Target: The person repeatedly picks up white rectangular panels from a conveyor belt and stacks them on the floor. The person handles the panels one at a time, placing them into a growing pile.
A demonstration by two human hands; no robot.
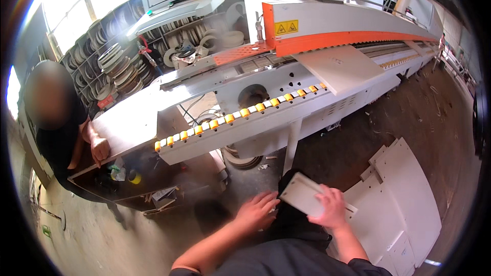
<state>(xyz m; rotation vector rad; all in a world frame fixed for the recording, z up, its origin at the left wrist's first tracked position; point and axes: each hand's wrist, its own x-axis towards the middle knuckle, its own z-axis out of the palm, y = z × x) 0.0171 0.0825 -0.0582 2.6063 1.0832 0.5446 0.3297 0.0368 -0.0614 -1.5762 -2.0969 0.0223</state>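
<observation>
My right hand [332, 209] grips a small pale board [303, 194] by its right end, fingers over its upper face. The board is tilted above my lap, and small holes or marks show near its corners. My left hand [257, 211] is beside the board's left end, fingers stretched out and holding nothing. Whether its fingertips touch the board I cannot tell. To the right, below my right hand, lies a stack of white panels [404, 189], some with small holes.
Ahead runs a long white and orange machine [353, 23] with a yellow roller rail [245, 113]. A pale panel [340, 66] rests on it. On the left, a person [56, 117] leans on a wooden table [130, 128]. Rolls of banding [115, 61] fill shelves behind.
</observation>
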